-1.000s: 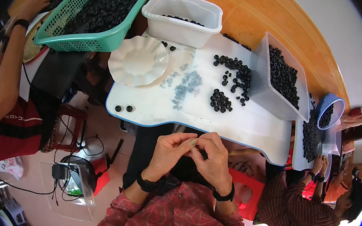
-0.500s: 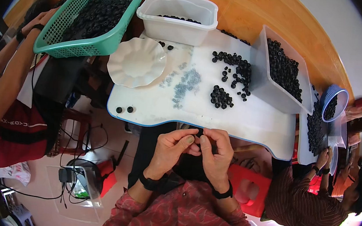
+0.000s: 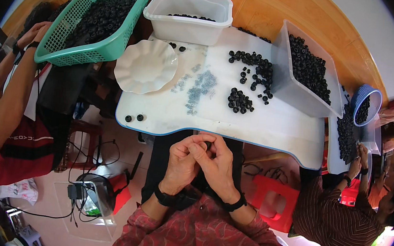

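Note:
Just off the table's front edge, my left hand (image 3: 180,163) and my right hand (image 3: 221,166) meet, fingertips closed together around a small round black part (image 3: 207,145). Fingers cover most of that part, and I cannot tell its exact kind. Nearest on the white table (image 3: 169,115) is a small cluster of similar black parts (image 3: 240,101), with a looser group (image 3: 262,74) behind it. Many tiny clear pieces (image 3: 202,90) lie scattered left of them. Two black parts (image 3: 134,118) sit at the front left corner.
A scalloped white plate (image 3: 145,67), a white tub (image 3: 187,28) and a green basket (image 3: 93,54) of black parts stand to the left and back. At right is a clear bin (image 3: 301,93) of black parts. Co-workers sit on both sides; a red stool (image 3: 273,198) stands below.
My hands have come closer together and slightly left, the right fingers now overlapping the left. The black part has shifted a little left and lower between them.

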`<state>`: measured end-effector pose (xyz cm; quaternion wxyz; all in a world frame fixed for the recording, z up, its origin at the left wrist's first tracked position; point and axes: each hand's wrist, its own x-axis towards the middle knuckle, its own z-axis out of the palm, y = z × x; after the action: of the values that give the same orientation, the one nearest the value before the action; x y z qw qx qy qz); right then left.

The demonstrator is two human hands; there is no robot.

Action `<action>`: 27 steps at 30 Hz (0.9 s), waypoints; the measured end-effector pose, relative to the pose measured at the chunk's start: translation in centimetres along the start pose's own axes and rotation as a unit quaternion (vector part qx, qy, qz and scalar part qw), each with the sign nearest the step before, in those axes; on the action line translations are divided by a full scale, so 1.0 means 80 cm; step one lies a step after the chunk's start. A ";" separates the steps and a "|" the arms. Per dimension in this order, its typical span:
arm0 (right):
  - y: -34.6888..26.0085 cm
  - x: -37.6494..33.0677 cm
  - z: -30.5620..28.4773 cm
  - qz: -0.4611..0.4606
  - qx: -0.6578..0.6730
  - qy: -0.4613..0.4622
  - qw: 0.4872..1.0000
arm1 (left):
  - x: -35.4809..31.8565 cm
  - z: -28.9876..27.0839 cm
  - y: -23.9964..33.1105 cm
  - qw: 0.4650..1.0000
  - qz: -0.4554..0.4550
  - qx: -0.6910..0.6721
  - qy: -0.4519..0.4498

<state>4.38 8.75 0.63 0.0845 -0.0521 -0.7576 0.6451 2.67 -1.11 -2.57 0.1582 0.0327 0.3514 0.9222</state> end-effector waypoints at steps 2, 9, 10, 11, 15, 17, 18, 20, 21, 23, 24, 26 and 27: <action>0.001 0.000 0.001 0.004 0.011 0.003 1.000 | -0.001 0.004 0.001 1.000 0.001 -0.004 0.001; -0.010 0.002 0.000 0.008 -0.039 0.004 0.999 | 0.000 0.011 0.005 1.000 0.005 -0.020 -0.003; -0.013 0.002 0.001 0.004 -0.062 0.007 0.998 | 0.000 0.013 0.005 1.000 0.005 -0.020 -0.003; -0.012 0.004 0.000 0.005 -0.061 0.007 0.998 | -0.001 0.017 0.006 1.000 0.009 0.002 0.008; -0.011 0.006 0.000 0.001 -0.004 -0.005 1.000 | -0.001 0.016 0.001 0.999 0.035 0.023 0.007; -0.012 0.005 0.001 0.004 0.002 -0.007 1.000 | -0.001 0.014 -0.002 0.999 0.037 0.023 0.010; -0.015 0.007 0.001 0.006 -0.031 -0.001 1.000 | -0.001 0.013 -0.003 0.999 0.040 0.024 0.013; -0.015 0.008 0.003 0.009 -0.063 0.004 0.998 | -0.001 0.010 -0.005 0.999 0.039 0.017 0.015; -0.012 0.008 0.004 -0.007 -0.067 0.009 0.998 | 0.000 0.008 -0.005 0.999 0.039 0.011 0.016; -0.014 0.009 0.003 -0.024 -0.070 0.013 0.997 | 0.001 -0.002 -0.006 0.999 0.035 0.000 0.002; -0.020 0.009 -0.001 -0.008 -0.070 -0.006 0.998 | 0.003 0.000 -0.001 0.999 0.030 -0.011 -0.012; -0.020 0.009 -0.008 0.007 -0.070 -0.026 0.997 | 0.003 0.008 0.010 1.000 0.006 -0.022 -0.010; -0.017 0.010 -0.010 -0.024 -0.052 -0.031 0.998 | 0.003 0.012 0.016 0.999 -0.018 -0.032 -0.008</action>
<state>3.82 9.46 2.11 0.0732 -0.0181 -0.7933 0.6042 2.22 -1.33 -1.00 0.1781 0.0284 0.3209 0.9298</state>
